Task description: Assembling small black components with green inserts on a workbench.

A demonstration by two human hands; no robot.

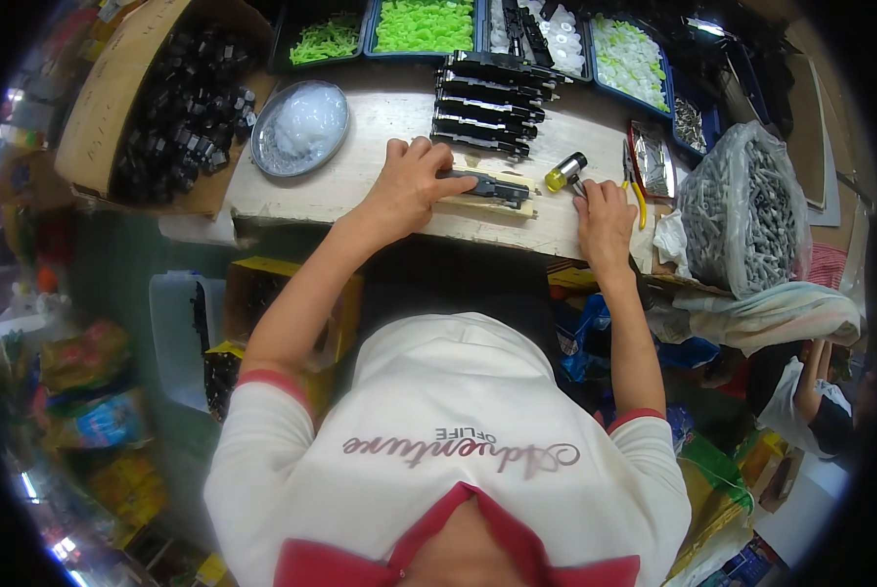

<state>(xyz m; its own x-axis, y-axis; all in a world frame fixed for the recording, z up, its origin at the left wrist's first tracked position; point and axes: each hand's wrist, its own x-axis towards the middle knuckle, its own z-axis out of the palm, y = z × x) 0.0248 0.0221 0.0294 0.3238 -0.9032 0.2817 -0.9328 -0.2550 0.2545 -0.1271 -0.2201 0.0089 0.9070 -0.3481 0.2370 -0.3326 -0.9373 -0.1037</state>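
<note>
Near the table's front edge, a dark grey plastic part point(500, 190), shaped like a toy gun, lies on a cream-coloured block point(518, 206). My left hand point(411, 181) grips its left end, the thumb stretched along it and the fingers curled behind. To the right, my right hand point(607, 223) is closed around the handle of a small mallet point(566, 172) with a yellow and black head. The mallet head rests by the block's right side; most of the handle is hidden by my fingers. Behind the block stands a row of black plastic parts point(487, 105).
A carton point(91, 108) of black parts and a round metal dish point(329, 147) with a clear bag are at left. Trays of green pieces point(424, 26) line the back. Yellow-handled pliers point(639, 201) and a bag of grey parts point(751, 215) lie right. Another person's arm point(812, 382) shows at right.
</note>
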